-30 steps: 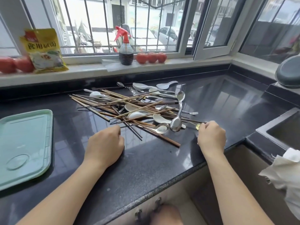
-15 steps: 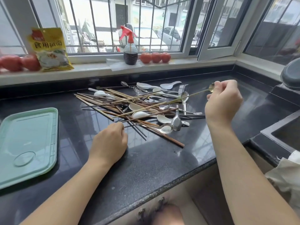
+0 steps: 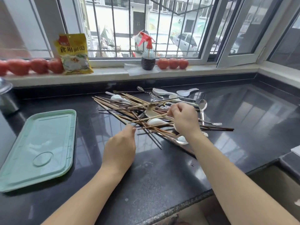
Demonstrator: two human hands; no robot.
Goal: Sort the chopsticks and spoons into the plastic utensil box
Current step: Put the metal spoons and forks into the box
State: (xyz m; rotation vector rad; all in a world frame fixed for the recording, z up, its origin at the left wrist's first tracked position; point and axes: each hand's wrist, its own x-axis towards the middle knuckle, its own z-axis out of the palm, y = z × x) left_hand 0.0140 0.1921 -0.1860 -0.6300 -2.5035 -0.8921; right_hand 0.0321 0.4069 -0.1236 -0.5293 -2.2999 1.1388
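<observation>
A tangled pile of wooden chopsticks (image 3: pixel 123 109), white spoons (image 3: pixel 155 121) and metal spoons (image 3: pixel 202 105) lies on the black counter (image 3: pixel 162 176). My right hand (image 3: pixel 184 119) hovers over the pile's middle and pinches the thin handle of a small gold spoon (image 3: pixel 151 107), whose bowl points left. My left hand (image 3: pixel 121 147) rests on the counter at the pile's near left edge, fingers extended toward the chopstick tips, holding nothing. A mint-green plastic tray (image 3: pixel 37 148) lies flat at the left.
On the window sill stand a yellow packet (image 3: pixel 73 54), a spray bottle (image 3: pixel 147 59) and rows of tomatoes (image 3: pixel 172 63). A metal pot (image 3: pixel 6 98) sits at the far left. A small fork (image 3: pixel 212 123) lies at the pile's right. The counter edge runs near me.
My right hand, still holding the gold spoon, has swung from the raised right side leftward and down over the pile. My left hand's fingers have stretched toward the chopsticks.
</observation>
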